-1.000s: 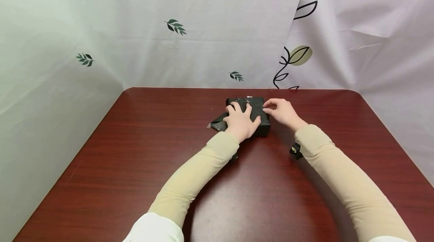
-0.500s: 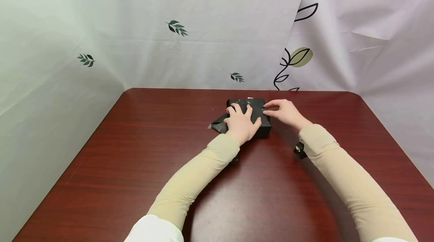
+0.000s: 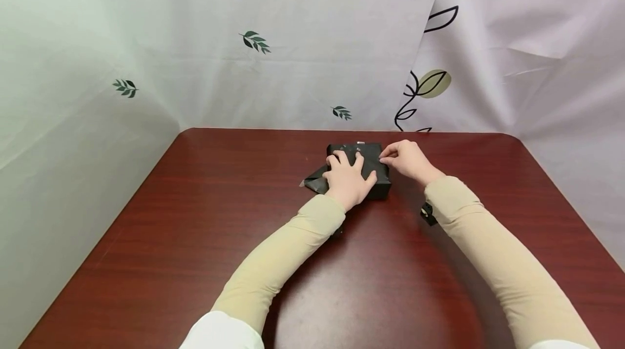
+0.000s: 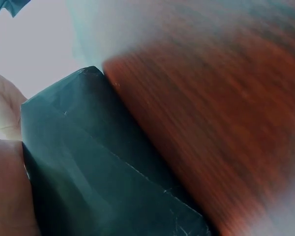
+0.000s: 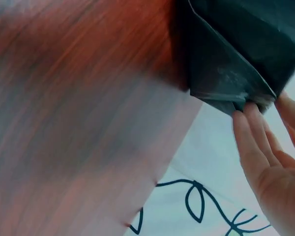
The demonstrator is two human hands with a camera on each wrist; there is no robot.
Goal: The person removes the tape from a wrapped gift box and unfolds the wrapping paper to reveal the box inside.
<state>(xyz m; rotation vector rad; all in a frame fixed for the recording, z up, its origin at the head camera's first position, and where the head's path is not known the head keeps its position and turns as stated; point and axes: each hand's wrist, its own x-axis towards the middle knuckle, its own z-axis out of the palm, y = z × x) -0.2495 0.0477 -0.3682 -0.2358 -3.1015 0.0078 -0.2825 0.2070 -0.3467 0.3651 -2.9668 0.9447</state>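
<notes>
A box wrapped in black paper (image 3: 372, 154) lies near the far side of the table. My left hand (image 3: 345, 182) rests on its top, fingers spread and thumb pointing right. At the box's right end, my right hand (image 3: 409, 160) has thumb and index finger brought together on the edge of the wrapping. In the right wrist view its fingertips (image 5: 242, 118) pinch the end of a folded black flap (image 5: 223, 69), with a shiny strip along its edge. Loose folded paper (image 3: 315, 181) sticks out at the box's left end. The left wrist view shows the creased black wrapping (image 4: 103, 172) up close.
The reddish-brown wooden table (image 3: 195, 219) stretches around the box, its far edge just behind it. A white curtain with leaf prints (image 3: 293, 77) hangs behind and at both sides. A black wrist camera (image 3: 427, 214) sits under the right sleeve.
My right thumb and index finger parted slightly, then came together again at the box's right edge. The left hand and box stay in place; the head view shifted slightly.
</notes>
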